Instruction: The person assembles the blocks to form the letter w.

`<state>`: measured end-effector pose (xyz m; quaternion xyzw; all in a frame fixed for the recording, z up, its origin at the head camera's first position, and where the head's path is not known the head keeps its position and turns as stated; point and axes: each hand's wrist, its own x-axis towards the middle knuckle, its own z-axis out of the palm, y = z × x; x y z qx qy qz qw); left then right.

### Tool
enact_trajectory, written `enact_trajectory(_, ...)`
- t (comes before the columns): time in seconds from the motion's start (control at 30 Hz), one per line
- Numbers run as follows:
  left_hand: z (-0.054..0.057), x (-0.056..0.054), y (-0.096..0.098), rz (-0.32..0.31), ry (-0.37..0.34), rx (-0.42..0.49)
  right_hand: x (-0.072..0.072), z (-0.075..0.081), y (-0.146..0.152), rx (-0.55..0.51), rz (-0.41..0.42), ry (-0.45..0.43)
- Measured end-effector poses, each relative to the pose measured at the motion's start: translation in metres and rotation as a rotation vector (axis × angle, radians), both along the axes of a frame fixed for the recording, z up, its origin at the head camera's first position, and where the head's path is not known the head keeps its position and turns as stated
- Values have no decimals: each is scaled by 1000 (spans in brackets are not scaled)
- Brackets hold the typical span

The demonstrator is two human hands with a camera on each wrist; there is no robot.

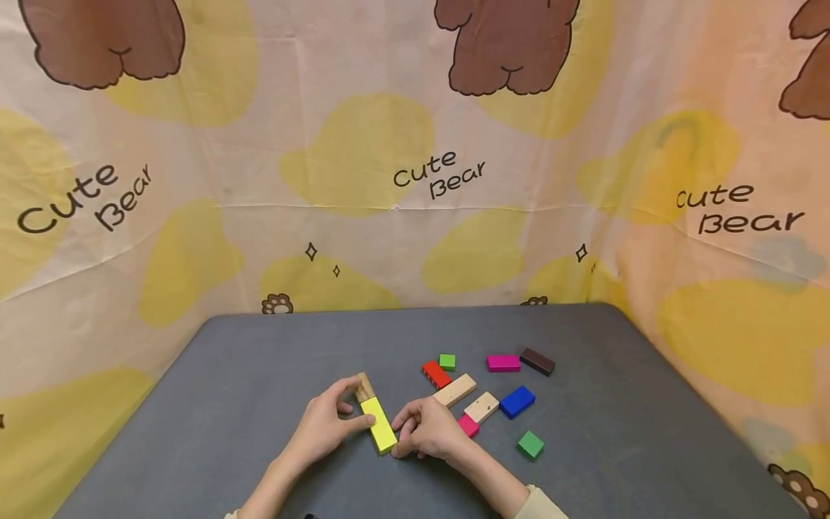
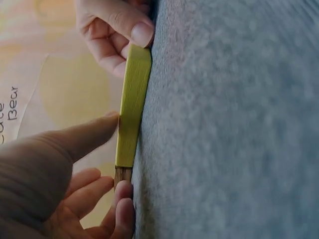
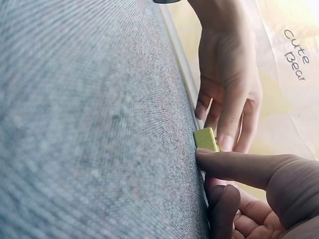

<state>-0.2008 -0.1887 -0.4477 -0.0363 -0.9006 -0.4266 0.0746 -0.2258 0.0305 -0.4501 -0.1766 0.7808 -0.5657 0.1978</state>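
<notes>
A long yellow block [image 1: 379, 427] lies on the grey table, end to end with a bare wooden block [image 1: 365, 388] beyond it. My left hand [image 1: 326, 424] reaches in from the left, its thumb extended against the yellow block's side. Its index fingertip touches the far part of the wooden block. My right hand [image 1: 436, 430] is at the near end of the yellow block, thumb on the end and curled index finger at the right corner. In the left wrist view, the right thumb [image 2: 142, 34] meets the end of the yellow block [image 2: 132, 104].
Right of the hands lie a pale plank [image 1: 456, 390], a spotted pale block [image 1: 482, 407], a pink block [image 1: 468, 425], a blue block [image 1: 517, 401] and a green block [image 1: 531, 445]. Farther back are red [image 1: 436, 374], light green [image 1: 447, 362], magenta [image 1: 503, 363] and dark brown [image 1: 537, 361] blocks.
</notes>
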Motion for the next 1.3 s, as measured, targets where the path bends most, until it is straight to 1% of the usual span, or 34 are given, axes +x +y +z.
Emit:
enact_trajectory(0.1, 1, -1, 2, 2, -3, -24, 0, 0, 0, -2, 1, 5)
enact_trajectory(0.33, 11, -3, 4, 5, -51, -59, 0, 1, 0, 3, -1, 2)
enact_trajectory(0.43, 13, -3, 4, 1, -61, -69, 0, 2, 1, 5, 0, 6)
enact_trajectory(0.83, 11, -3, 6, -1, -56, -81, 1, 3, 2, 2, -1, 9)
enact_trajectory(1.07, 9, -4, 5, 19, -77, -92, 2, 1, 0, 3, -4, 5)
enact_trajectory(1.3, 9, -4, 5, 24, -71, -86, 2, 2, -1, 9, -8, 12)
